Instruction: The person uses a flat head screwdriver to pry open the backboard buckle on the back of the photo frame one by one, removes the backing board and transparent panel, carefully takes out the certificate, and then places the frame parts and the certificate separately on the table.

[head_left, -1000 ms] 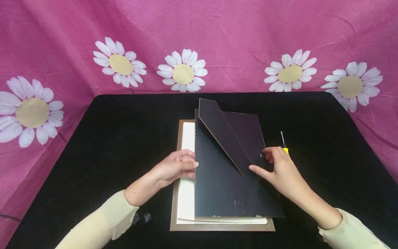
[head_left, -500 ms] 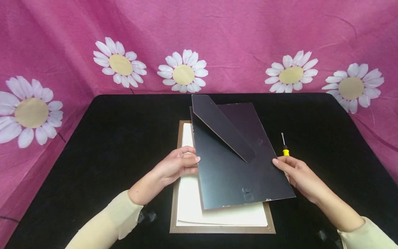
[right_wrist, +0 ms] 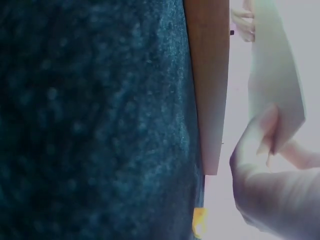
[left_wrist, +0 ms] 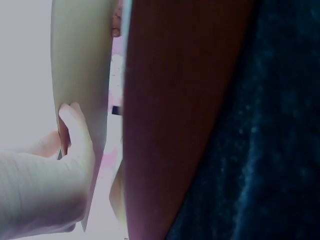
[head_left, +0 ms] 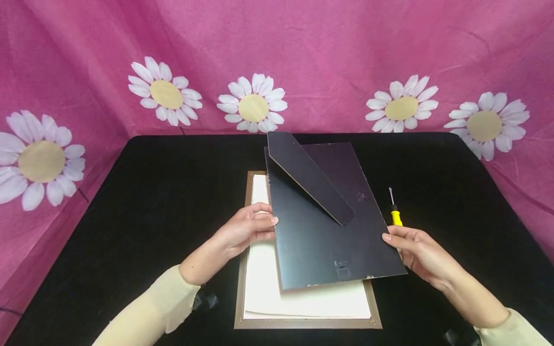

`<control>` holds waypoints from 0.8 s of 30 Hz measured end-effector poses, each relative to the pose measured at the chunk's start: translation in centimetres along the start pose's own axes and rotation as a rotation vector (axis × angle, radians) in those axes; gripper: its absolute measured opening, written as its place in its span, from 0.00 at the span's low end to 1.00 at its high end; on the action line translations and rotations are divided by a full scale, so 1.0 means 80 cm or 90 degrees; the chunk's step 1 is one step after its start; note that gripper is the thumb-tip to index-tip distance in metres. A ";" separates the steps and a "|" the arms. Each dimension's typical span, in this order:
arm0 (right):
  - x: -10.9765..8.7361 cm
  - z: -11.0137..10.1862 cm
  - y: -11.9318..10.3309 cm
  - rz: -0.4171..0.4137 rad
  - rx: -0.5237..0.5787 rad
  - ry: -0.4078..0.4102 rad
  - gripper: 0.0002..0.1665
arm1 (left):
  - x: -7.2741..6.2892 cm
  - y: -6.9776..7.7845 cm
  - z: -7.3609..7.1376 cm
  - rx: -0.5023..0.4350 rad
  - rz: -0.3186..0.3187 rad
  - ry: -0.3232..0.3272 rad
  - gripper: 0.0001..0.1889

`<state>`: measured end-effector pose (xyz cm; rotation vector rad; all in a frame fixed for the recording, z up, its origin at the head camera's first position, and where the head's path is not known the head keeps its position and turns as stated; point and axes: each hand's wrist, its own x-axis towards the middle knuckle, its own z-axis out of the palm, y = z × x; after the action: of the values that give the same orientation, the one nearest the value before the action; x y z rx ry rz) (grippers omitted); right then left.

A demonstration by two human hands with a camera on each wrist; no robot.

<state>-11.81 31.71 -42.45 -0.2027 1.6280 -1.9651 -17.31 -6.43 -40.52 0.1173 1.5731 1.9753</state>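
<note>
A black picture frame back panel [head_left: 311, 245] with a fold-out easel leg [head_left: 309, 178] is held tilted above a brown picture frame [head_left: 307, 323]. White paper [head_left: 320, 305] lies inside that frame. My left hand [head_left: 244, 229] pinches the panel's left edge, thumb on top and fingers beneath. The right edge is pinched by my right hand [head_left: 426, 254] in the same manner. Both wrist views show a gap between the raised panel, [left_wrist: 82, 60] in the left one, and the frame's side [right_wrist: 210, 90] in the right one.
A yellow-handled screwdriver [head_left: 396, 215] lies on the black-covered table [head_left: 173, 192], just beyond my right hand. Behind the table hangs a pink cloth [head_left: 320, 62] printed with white daisies.
The panel has been lifted off the frame and tilted, uncovering more white paper. My right hand has moved right and toward me, from over the panel to its right edge.
</note>
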 end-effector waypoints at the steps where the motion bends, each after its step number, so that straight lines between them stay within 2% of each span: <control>1: 0.000 -0.001 0.000 -0.003 -0.001 0.009 0.20 | 0.002 -0.001 0.001 -0.002 0.004 -0.001 0.07; 8: -0.002 -0.006 0.003 -0.042 0.009 0.038 0.20 | 0.011 0.000 0.009 0.010 0.012 0.001 0.08; 13: -0.006 -0.011 -0.002 -0.044 -0.013 0.068 0.20 | 0.019 0.008 0.017 0.028 0.011 0.003 0.08; 20: -0.007 -0.024 -0.011 -0.080 0.023 0.059 0.22 | 0.040 0.019 0.030 0.017 0.006 0.016 0.08; 24: -0.008 -0.033 -0.015 -0.098 0.050 0.061 0.24 | 0.047 0.024 0.036 0.012 -0.001 0.005 0.08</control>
<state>-12.90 34.40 -41.86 -0.2126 1.6339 -2.1806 -19.89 -2.33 -39.04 0.1164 1.5970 1.9621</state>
